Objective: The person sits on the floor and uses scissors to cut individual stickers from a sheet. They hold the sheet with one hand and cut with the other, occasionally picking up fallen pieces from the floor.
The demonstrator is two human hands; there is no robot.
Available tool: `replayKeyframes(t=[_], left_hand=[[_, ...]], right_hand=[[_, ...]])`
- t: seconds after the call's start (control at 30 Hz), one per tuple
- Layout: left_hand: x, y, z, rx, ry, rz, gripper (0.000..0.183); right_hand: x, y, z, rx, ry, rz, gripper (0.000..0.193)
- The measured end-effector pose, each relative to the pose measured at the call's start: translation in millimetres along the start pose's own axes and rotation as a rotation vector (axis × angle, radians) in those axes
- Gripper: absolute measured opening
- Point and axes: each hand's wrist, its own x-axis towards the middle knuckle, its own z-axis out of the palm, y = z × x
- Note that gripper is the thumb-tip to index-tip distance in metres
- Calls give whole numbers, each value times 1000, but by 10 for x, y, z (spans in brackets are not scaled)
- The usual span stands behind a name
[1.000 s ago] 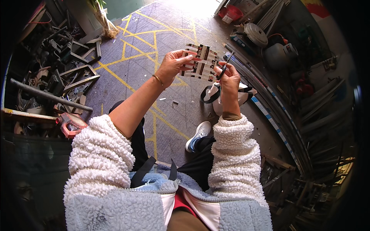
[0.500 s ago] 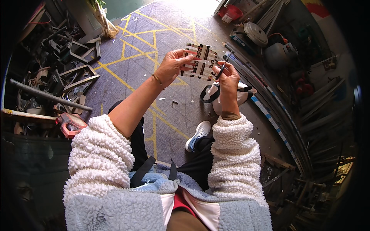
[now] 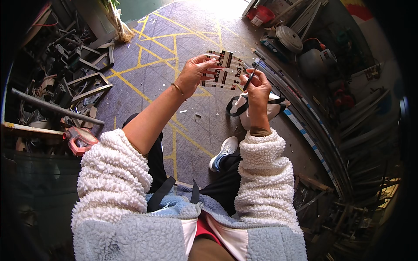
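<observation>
My left hand (image 3: 195, 75) is closed on the left side of a thin printed sheet (image 3: 225, 71) with black, white and tan bands, the thumb lying over its front. Slits seem to part the sheet into strips at its edges. In my right hand (image 3: 258, 87) is a pair of scissors (image 3: 250, 81) with dark handles. Their blades tilt up and to the right, just beside the sheet's right edge. My right fingertips are close to that edge; whether they touch it I cannot tell. Behind the right wrist a white bag (image 3: 265, 108) with dark straps rests on the floor.
Metal frames (image 3: 93, 82) and scrap are piled at the left, with a red-rimmed tool (image 3: 82, 140) nearby. Long bars (image 3: 307, 124) run along the right, beside a gas cylinder (image 3: 317, 61). Small scraps (image 3: 198, 115) lie on the yellow-lined floor (image 3: 152, 87).
The sheet has shifted slightly left and tilted, leaving a wider gap to the scissors. My left fingers have moved a little with it. The right hand is almost still.
</observation>
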Motion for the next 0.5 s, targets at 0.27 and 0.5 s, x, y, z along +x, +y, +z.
replayKeyframes(t=[0.27,0.5], left_hand=[[-26,31,35,-12,30,-7,20],[-12,48,46,-71,95,-32,23]], right_hand=[[-1,-6,4,-17,1,-9,25],[7,9,-4,-27,-15,-16,29]])
